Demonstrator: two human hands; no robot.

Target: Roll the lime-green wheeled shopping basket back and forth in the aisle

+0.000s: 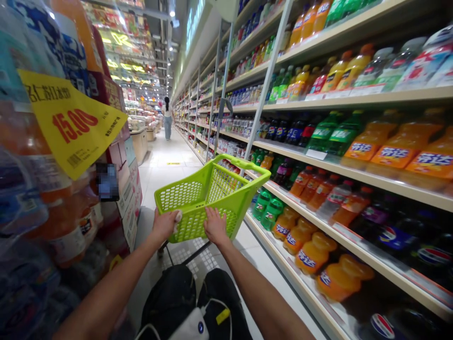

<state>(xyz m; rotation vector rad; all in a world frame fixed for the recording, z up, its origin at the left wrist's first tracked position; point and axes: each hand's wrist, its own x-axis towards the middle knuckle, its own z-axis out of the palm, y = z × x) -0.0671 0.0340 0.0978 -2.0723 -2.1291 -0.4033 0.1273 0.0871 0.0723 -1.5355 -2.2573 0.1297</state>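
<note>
So, left hand: on the near edge of the basket, fingers together and curled down over the plastic, clamped on it, with a small whitish patch at the fingertips that I can't make out.
Right hand: also on the near edge, just beside the left, its fingers close together and pressed over the mesh in a light clamp.
Basket: a lime-green plastic trolley basket sits directly in front of me on a dark metal frame, between both hands, its long handle tipped forward down the aisle.
Right side: tall shelves run along the aisle, with orange Fanta bottles, green 7-Up bottles and Pepsi bottles lying in rows, and none of them touch my hands.
Left side: shrink-wrapped bottled drinks are stacked close by, with a yellow price sign reading 15.00 hanging over them.
Below: dark fabric fills the bottom of the view, with a white device and its cable on it.
Ahead: another shopper stands well apart, far down the tiled aisle.
</note>
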